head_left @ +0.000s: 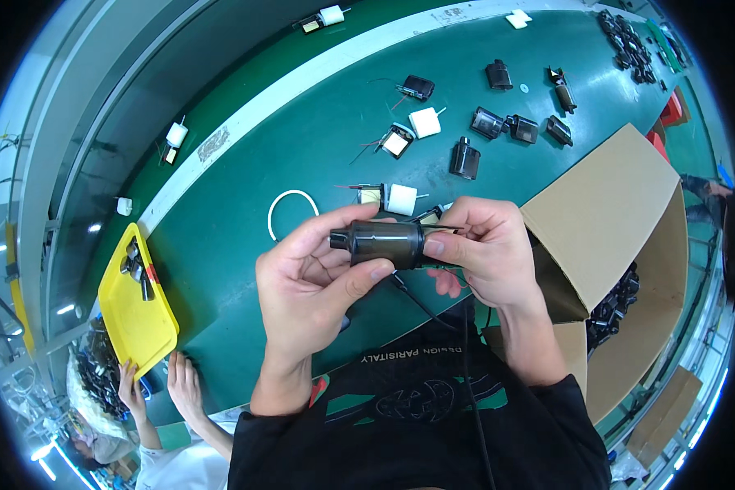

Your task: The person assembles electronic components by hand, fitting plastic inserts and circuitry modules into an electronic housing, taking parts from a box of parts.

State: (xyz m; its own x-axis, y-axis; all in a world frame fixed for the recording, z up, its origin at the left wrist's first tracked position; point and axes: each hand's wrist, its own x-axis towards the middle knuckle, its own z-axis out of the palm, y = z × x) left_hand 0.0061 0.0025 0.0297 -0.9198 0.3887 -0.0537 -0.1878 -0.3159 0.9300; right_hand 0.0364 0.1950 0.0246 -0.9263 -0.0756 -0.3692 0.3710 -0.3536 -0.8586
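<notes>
In front of my chest, my left hand (306,269) is closed round a dark see-through plastic cartridge (384,243), which lies level with its narrow spout to the left. The fingers and thumb of my right hand (486,249) pinch its right end and hide what is there. Thin wires show by the right fingers. Just beyond my hands on the table are a white block with a thin pin (402,199) and a small wired part with a pale pad (370,196). Another wired part is partly hidden behind my right hand.
Several dark cartridges (465,158) and white blocks (424,122) lie on the green table (327,147). A cardboard box (604,212) with dark parts stands right. At left, another person's hands (184,384) are near a yellow tray (151,327). A white ring (292,194) and black cable (420,304) lie nearby.
</notes>
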